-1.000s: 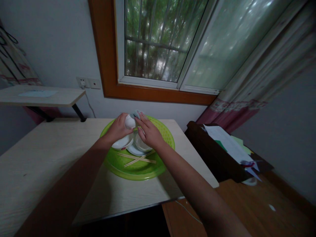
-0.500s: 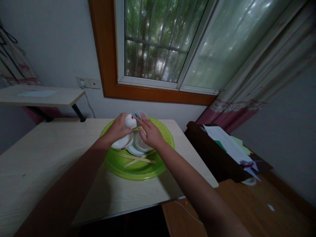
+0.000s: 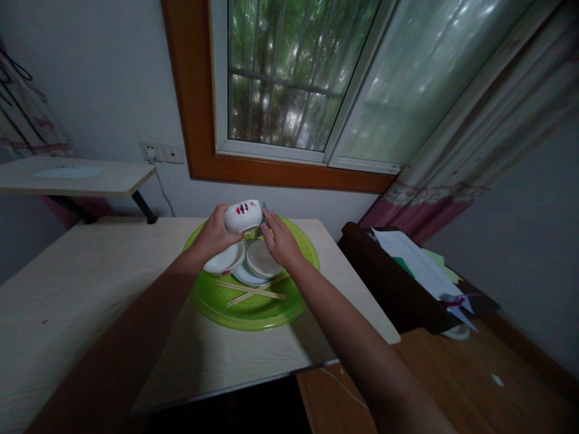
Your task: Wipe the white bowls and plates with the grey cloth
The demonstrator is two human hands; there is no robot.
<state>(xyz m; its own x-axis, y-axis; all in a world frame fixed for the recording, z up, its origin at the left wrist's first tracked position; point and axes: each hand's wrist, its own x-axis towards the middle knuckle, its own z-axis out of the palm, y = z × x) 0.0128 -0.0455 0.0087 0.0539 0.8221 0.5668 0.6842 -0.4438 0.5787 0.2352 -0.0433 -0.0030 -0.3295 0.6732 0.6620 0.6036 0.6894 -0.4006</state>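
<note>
My left hand [image 3: 215, 232] grips a white bowl [image 3: 243, 216] with a red and dark print, tilted on its side above a green basin [image 3: 253, 319]. My right hand [image 3: 281, 240] is closed on a greyish cloth [image 3: 265, 209], mostly hidden by the fingers, at the bowl's right end. Below, in the basin, lie a white dish [image 3: 225, 260] at left, a white bowl [image 3: 262, 259] at right and a pale plate [image 3: 246, 276] partly under them. Crossed wooden chopsticks [image 3: 253, 292] lie in front of these.
The basin stands on a pale wooden table [image 3: 113, 265] by the window. A raised shelf [image 3: 76, 178] is at the left. Beyond the table's right edge is a dark piece of furniture [image 3: 384, 283] with papers [image 3: 414, 268] on it.
The held bowl has turned, so more of its printed side faces me. My right hand and the cloth have shifted slightly right, uncovering more of the bowl beneath.
</note>
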